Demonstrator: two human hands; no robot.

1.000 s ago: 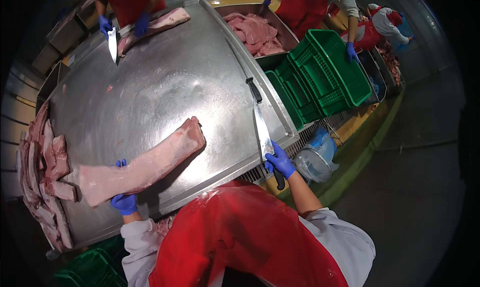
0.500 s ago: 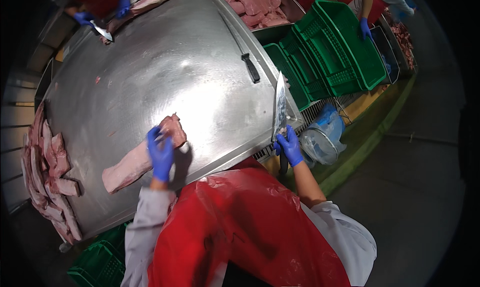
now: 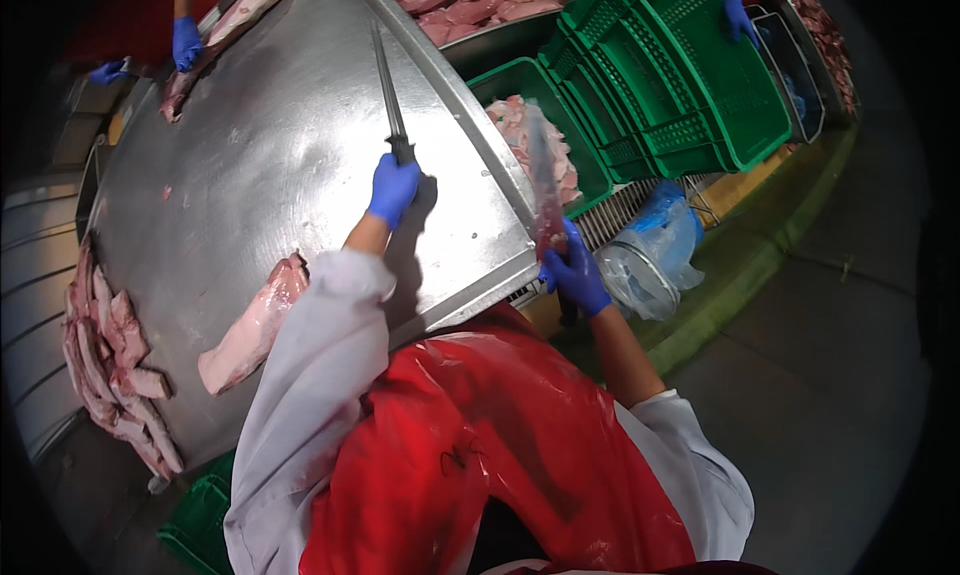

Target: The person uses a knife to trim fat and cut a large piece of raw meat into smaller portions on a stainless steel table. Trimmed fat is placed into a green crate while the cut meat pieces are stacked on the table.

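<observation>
My left hand [image 3: 393, 189], in a blue glove, is closed around the black handle of a sharpening steel [image 3: 386, 85]. Its rod points away over the metal table [image 3: 250, 175]. Off the table's right edge, my right hand [image 3: 578, 275], also gloved, grips a large butcher's knife [image 3: 543, 165]. The blade is smeared by motion and points up and away; part of its handle shows below my fingers. A long slab of pale meat [image 3: 255, 325] lies on the table left of my left forearm, touched by neither hand.
Strips of meat [image 3: 115, 370] are heaped along the left edge. To the right stand a green crate [image 3: 593, 175] of trimmings, a tilted green crate [image 3: 700, 85] and a plastic bag [image 3: 645, 265]. Co-workers' gloved hands [image 3: 186, 45] [image 3: 738, 17] show at far left and far right.
My left hand has left the meat slab, moved right and away, and taken hold of the sharpening steel. The knife stays in my right hand. More of the crate of trimmings shows.
</observation>
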